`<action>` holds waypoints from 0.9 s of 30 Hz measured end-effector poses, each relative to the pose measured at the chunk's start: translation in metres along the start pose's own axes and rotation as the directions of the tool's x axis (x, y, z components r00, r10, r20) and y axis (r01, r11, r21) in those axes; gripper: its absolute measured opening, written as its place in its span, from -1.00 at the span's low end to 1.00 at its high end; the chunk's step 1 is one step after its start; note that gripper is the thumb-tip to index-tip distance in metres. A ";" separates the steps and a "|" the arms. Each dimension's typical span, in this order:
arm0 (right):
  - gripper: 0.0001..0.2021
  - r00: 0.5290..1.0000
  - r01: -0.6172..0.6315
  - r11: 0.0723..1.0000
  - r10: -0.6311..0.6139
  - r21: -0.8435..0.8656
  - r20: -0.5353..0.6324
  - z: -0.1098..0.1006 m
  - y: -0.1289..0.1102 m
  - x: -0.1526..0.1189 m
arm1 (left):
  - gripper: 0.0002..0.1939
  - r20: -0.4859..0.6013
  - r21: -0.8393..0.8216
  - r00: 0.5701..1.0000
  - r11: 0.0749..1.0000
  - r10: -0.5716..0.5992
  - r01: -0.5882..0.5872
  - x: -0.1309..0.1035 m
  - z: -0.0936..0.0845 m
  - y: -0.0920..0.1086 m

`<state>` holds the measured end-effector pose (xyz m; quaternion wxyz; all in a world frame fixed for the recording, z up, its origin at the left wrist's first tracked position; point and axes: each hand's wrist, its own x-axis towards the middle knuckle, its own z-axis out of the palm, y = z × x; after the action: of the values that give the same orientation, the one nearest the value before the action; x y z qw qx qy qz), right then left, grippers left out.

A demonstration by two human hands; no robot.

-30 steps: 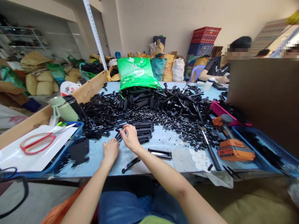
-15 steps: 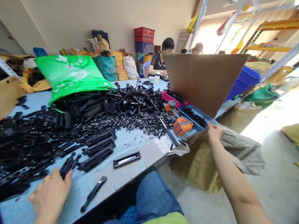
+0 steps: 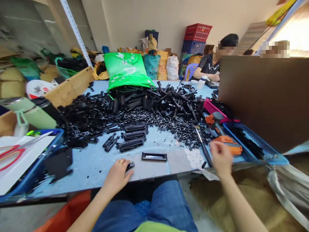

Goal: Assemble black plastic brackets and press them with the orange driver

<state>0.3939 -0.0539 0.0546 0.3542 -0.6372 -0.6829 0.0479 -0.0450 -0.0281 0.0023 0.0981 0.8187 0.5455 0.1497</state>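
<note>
My left hand (image 3: 118, 176) is closed on a black bar-shaped part (image 3: 130, 165) near the table's front edge; most of the part is under the fingers. A black rectangular frame (image 3: 154, 157) lies to its right. Behind it several long black assemblies (image 3: 132, 137) lie side by side, with two small black pieces (image 3: 111, 142) at their left. My right hand (image 3: 220, 158) is over the right side of the table, fingers curled, close to an orange power tool (image 3: 228, 144) and a dark-handled tool (image 3: 204, 149). What it holds, if anything, I cannot make out.
Heaps of black parts (image 3: 84, 112) and small screws cover the table's middle under a green sack (image 3: 129, 69). At left is a blue basket (image 3: 60, 137) with scissors (image 3: 19, 151); at right, a blue basket (image 3: 277, 158) and cardboard (image 3: 263, 100). A person (image 3: 210, 66) sits behind.
The view has swung left. My right hand has left the blue basket's rim and come inward. My left hand has moved from the small black pieces onto the bar-shaped part.
</note>
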 end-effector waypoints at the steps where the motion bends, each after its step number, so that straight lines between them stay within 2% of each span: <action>1: -0.66 0.999 0.039 0.999 -0.039 0.003 -0.011 0.032 -0.026 0.005 | -0.71 0.027 -0.003 1.000 1.000 -0.007 0.007 0.000 0.002 0.003; 3: -0.67 0.980 0.169 0.985 -0.173 0.044 0.101 0.090 -0.074 0.011 | -0.74 0.021 -0.029 0.998 0.998 -0.051 0.052 0.005 0.004 0.006; 4: -0.61 0.928 0.277 0.960 -0.278 0.042 0.249 0.114 -0.095 0.013 | -0.74 -0.006 -0.067 0.996 0.994 -0.090 0.090 0.009 0.003 0.006; 6: -0.56 0.827 0.374 0.926 -0.358 0.050 0.434 0.144 -0.123 0.016 | -0.73 -0.049 -0.216 0.982 0.962 -0.183 0.169 0.017 0.000 0.006; 7: -0.53 0.799 0.377 0.925 -0.351 0.048 0.488 0.152 -0.131 0.018 | -0.73 -0.039 -0.327 0.972 0.922 -0.231 0.206 0.020 -0.001 0.006; 10: -0.46 0.825 0.208 0.971 -0.241 0.121 0.511 0.155 -0.137 0.028 | -0.69 0.100 -0.662 0.941 0.684 -0.324 0.306 0.024 -0.005 0.008; 12: -0.47 0.828 0.022 0.960 -0.174 0.279 0.533 0.152 -0.137 0.036 | -0.66 0.177 -0.780 0.921 0.521 -0.346 0.345 0.023 -0.006 0.013; 13: -0.50 0.814 -0.075 0.926 -0.157 0.370 0.560 0.151 -0.136 0.039 | -0.65 0.197 -0.810 0.912 0.464 -0.360 0.358 0.023 -0.006 0.015; 15: -0.56 0.766 -0.264 0.819 -0.142 0.509 0.627 0.151 -0.137 0.044 | -0.64 0.215 -0.846 0.899 0.388 -0.381 0.366 0.022 -0.006 0.021; 17: -0.59 0.704 -0.419 0.717 -0.130 0.556 0.698 0.153 -0.138 0.046 | -0.63 0.222 -0.868 0.894 0.339 -0.390 0.364 0.022 -0.007 0.026; 18: -0.59 0.689 -0.459 0.691 -0.120 0.558 0.715 0.154 -0.139 0.047 | -0.62 0.222 -0.875 0.891 0.322 -0.395 0.361 0.023 -0.008 0.027; 19: -0.59 0.701 -0.457 0.694 -0.104 0.556 0.705 0.154 -0.140 0.047 | -0.60 0.223 -0.882 0.887 0.304 -0.405 0.360 0.023 -0.008 0.029; 21: -0.58 0.805 -0.304 0.800 -0.076 0.518 0.589 0.154 -0.143 0.044 | -0.53 0.229 -0.894 0.872 0.259 -0.433 0.364 0.024 -0.008 0.031; 22: -0.56 0.863 -0.173 0.878 -0.084 0.447 0.499 0.153 -0.144 0.040 | -0.49 0.232 -0.901 0.866 0.238 -0.443 0.363 0.024 -0.008 0.031; 23: -0.53 0.897 -0.036 0.940 -0.119 0.340 0.425 0.151 -0.146 0.035 | -0.46 0.232 -0.907 0.864 0.221 -0.448 0.358 0.024 -0.007 0.030; 24: -0.52 0.901 0.091 0.971 -0.174 0.219 0.396 0.148 -0.148 0.028 | -0.44 0.229 -0.912 0.865 0.211 -0.446 0.350 0.024 -0.007 0.030; 25: -0.53 0.879 0.201 0.972 -0.232 0.118 0.417 0.144 -0.149 0.021 | -0.43 0.225 -0.916 0.870 0.210 -0.438 0.342 0.024 -0.007 0.029; 27: -0.55 0.795 0.362 0.932 -0.324 0.029 0.513 0.138 -0.149 0.008 | -0.42 0.220 -0.916 0.879 0.221 -0.423 0.335 0.023 -0.007 0.028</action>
<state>0.1945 -0.0204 0.0326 0.1411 -0.4793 -0.8571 0.1252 -0.0153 -0.0177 0.0209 0.5629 0.4443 0.5421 0.4380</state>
